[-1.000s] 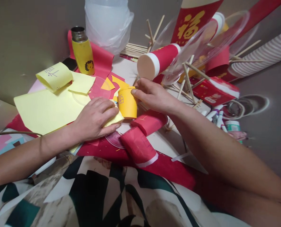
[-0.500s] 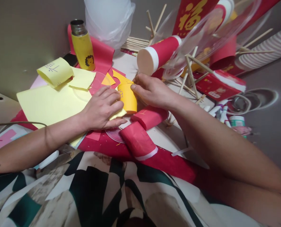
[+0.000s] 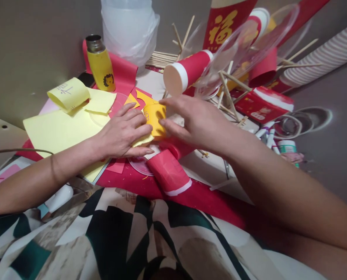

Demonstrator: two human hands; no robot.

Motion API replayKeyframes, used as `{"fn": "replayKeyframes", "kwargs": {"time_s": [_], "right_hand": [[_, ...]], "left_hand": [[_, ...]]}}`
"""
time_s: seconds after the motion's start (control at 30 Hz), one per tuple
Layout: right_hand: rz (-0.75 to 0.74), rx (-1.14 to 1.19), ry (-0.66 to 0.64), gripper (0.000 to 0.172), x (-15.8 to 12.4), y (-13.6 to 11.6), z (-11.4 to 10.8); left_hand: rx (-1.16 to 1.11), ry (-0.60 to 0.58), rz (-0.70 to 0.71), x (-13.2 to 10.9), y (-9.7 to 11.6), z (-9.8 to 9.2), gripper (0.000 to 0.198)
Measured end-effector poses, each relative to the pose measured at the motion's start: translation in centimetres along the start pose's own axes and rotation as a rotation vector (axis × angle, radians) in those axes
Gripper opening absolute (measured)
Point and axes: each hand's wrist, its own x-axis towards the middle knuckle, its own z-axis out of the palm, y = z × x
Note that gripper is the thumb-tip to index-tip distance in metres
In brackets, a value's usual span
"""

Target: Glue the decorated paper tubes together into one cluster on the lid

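My left hand point(image 3: 125, 134) rests low over the work, thumb and fingers closed around a folded piece of pale yellow paper point(image 3: 143, 140). Its fingertips press against the side of an orange-yellow paper roll point(image 3: 155, 119) that has dark writing on it. From the other side comes my right hand point(image 3: 191, 120), thumb and forefinger apart beside the roll, with nothing seen between them. Whether the thumb touches the roll I cannot tell. Below the hands lies a red paper-wrapped cup point(image 3: 170, 171) with a white rim; another red wrapped piece point(image 3: 177, 147) is partly hidden behind it.
Pale yellow sheets point(image 3: 59, 128) and a pale yellow paper roll point(image 3: 69, 94) lie at the left. Behind them stands a yellow bottle point(image 3: 101, 66), near a white plastic-bagged container point(image 3: 129, 31). Rightward are a red cup point(image 3: 191, 72), wooden sticks point(image 3: 228, 91) and a red box point(image 3: 263, 104).
My right hand has let go of the top edge of the orange-yellow roll and its fingers have spread. The left hand stays on the paper. The whole view has shifted slightly.
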Motion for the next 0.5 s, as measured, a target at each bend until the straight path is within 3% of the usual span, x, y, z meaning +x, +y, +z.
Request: {"fn": "replayKeyframes", "kwargs": {"time_s": [0.1, 0.2, 0.33, 0.5], "right_hand": [[-0.144, 0.004, -0.046, 0.052, -0.5, -1.1, 0.0], [-0.196, -0.008, -0.105, 0.053, -0.3, -0.9, 0.4], [-0.209, -0.001, -0.155, 0.044, 0.0, 0.5, 0.8], [-0.219, 0.027, -0.158, 0.047, -0.3, 1.1, 0.9]], "left_hand": [[0.073, 0.066, 0.069, 0.0, -0.2, 0.2, 0.049], [0.084, 0.085, 0.093, 0.1, -0.3, 0.2, 0.046], [0.042, 0.051, 0.113, 0.3, -0.4, 0.2, 0.044], [-0.04, -0.029, 0.059, 0.5, -0.7, 0.4, 0.046]]}}
